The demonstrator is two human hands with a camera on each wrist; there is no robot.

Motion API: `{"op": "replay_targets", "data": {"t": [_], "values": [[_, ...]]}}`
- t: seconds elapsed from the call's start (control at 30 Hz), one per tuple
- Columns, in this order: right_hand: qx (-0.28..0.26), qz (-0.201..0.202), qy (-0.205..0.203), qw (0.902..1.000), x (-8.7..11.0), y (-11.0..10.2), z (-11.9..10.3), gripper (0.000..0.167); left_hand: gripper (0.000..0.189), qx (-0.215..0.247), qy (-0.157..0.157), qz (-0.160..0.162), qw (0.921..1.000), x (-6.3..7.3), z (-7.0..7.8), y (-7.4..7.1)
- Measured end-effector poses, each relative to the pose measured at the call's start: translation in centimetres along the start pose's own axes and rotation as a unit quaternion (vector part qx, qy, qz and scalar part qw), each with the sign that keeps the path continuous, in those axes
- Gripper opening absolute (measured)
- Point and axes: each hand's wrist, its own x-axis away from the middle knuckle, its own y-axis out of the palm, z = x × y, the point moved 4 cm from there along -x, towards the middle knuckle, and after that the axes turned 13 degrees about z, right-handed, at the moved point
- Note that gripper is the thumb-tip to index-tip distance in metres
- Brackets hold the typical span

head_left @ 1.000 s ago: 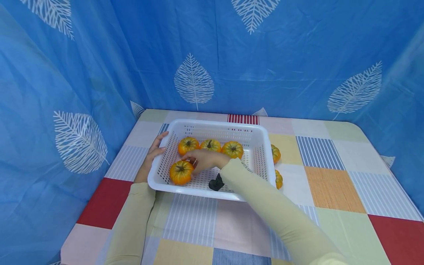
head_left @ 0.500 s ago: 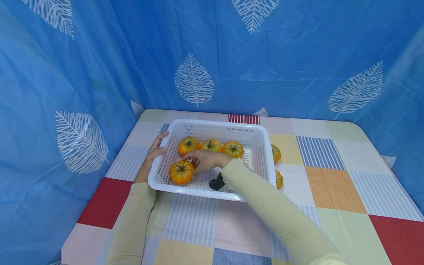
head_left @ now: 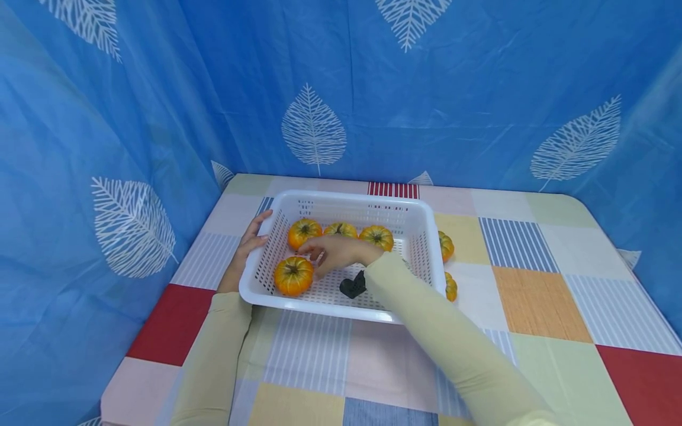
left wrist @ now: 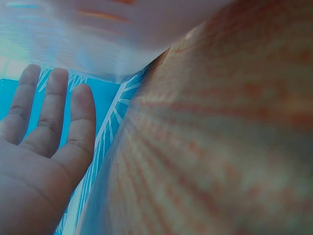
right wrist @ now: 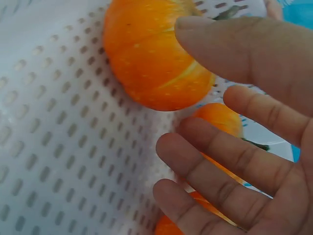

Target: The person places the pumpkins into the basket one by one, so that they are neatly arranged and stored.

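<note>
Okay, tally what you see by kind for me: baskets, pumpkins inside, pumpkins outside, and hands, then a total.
White basket: 1
Inside pumpkins: 4
Outside pumpkins, partly hidden: 2
Hands, left hand and right hand: 2
Total: 9

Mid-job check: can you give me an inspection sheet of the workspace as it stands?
Surface: table under a patchwork cloth.
Job's things: white basket with three pumpkins in a far row and a near pumpkin at front left; two outer pumpkins, partly hidden, beyond its right side.
Clutter: dark object by the right wrist; unclear what.
Hands: left hand at the basket's left side; right hand beside the near pumpkin, contact unclear.
Cables: nothing seen.
Surroundings: blue curtain, white leaf print.
</note>
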Motion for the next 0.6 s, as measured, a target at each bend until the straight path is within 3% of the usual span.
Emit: {"op": "replay_targets", "data": {"t": [0.23, 0.6], "values": [[0.000, 0.017, -0.017, 0.9997, 0.6, -0.9, -0.5, 0.065, 0.063, -0.006, 0.003, 0.002, 1.0000, -0.1, -0.1, -0.2], [-0.062, 0.065, -0.047, 0.9948, 2.2, -2.4, -1.4, 0.062, 0.064, 0.003, 0.008, -0.002, 1.0000, 0.0, 0.0, -0.1]]}}
